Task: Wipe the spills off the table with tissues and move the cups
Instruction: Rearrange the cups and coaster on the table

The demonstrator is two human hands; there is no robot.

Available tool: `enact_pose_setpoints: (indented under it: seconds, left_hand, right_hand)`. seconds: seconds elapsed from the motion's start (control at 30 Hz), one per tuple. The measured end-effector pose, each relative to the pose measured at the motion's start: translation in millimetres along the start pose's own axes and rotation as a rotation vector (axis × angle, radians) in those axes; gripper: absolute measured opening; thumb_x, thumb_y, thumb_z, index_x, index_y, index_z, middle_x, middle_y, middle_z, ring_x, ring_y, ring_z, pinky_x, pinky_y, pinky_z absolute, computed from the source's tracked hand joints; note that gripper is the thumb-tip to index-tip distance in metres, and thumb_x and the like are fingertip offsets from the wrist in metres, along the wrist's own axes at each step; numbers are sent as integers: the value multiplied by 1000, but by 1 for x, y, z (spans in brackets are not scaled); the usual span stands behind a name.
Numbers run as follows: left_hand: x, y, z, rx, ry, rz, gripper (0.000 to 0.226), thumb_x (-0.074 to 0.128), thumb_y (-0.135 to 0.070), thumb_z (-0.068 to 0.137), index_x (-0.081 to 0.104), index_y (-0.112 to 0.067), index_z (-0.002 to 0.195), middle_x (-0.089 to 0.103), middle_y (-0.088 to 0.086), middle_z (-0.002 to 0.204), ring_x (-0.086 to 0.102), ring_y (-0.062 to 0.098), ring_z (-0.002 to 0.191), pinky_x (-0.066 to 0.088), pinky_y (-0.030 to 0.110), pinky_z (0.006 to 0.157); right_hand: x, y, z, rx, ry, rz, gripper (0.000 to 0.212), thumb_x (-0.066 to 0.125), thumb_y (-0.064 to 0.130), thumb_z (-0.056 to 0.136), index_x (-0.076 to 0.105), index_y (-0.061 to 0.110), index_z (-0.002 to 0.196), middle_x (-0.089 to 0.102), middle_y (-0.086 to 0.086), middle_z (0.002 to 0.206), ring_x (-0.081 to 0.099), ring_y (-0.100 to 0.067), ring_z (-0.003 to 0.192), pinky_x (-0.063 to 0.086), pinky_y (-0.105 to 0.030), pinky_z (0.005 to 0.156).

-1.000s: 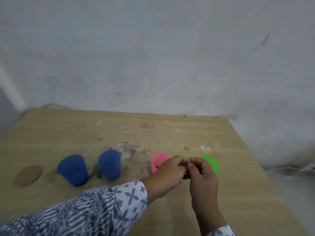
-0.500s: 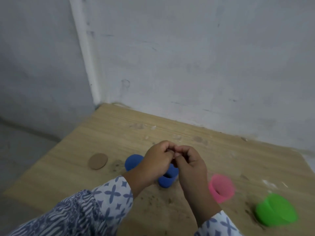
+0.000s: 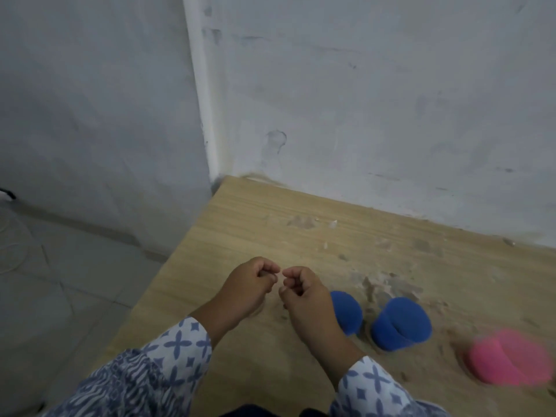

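Two blue cups stand on the wooden table (image 3: 240,218): one blue cup (image 3: 347,311) is partly hidden behind my right hand, the other blue cup (image 3: 401,323) is to its right. A blurred pink cup (image 3: 511,361) sits at the right edge of the view. Brownish-grey spill stains (image 3: 388,285) spread across the table behind the cups. My left hand (image 3: 249,287) and my right hand (image 3: 304,296) hover over the table's left part, both with fingers curled shut, fingertips almost touching, nothing visible in them. No tissue is in view.
The table stands in a corner against grey-white walls; its left edge (image 3: 168,266) drops to a grey tiled floor (image 3: 60,281). A white cable (image 3: 12,251) lies on the floor at far left. Small crumbs and stains dot the table's back part.
The view has swung left, so the cups now sit to the right and the green cup and brown disc are out of sight. My two hands have drawn slightly apart.
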State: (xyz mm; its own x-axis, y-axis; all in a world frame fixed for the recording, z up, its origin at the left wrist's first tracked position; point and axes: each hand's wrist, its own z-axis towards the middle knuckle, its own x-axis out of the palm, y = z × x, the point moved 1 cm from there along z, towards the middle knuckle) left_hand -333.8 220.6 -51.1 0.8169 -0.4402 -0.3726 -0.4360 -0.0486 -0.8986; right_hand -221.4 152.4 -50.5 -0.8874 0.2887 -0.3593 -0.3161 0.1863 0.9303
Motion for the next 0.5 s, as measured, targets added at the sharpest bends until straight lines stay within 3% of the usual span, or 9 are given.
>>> enact_pose_setpoints:
  seconds: [0.1,0.23,0.37,0.5]
  left_hand:
    - [-24,34,16,-23,28,110,15,56,-15,90,61,-25,100,63,-4,100,58,10,93,43,22,74]
    - [-42,74,34,-35,110,351,37,59,-19,88,53,-20,124,54,0,122,53,11,103,39,20,79]
    - [-48,98,44,13,193,620,73,66,-35,79,34,-20,143,41,5,138,43,23,124,39,30,98]
    - [-48,114,50,101,299,771,96,70,-47,75,17,-19,149,22,5,152,24,25,139,26,37,112]
  right_hand:
    - [33,-17,9,73,27,-107,26,55,6,84,52,30,93,54,3,88,51,-9,73,44,-23,64]
    - [64,-42,12,190,27,-284,11,54,9,84,59,12,93,56,-6,89,53,-21,83,47,-37,74]
    - [80,-52,10,217,135,-467,25,45,11,91,59,4,110,57,-11,102,50,-24,96,37,-27,77]
    - [95,-67,12,188,102,-630,55,23,34,77,62,6,104,61,-15,107,54,-33,101,44,-42,90]
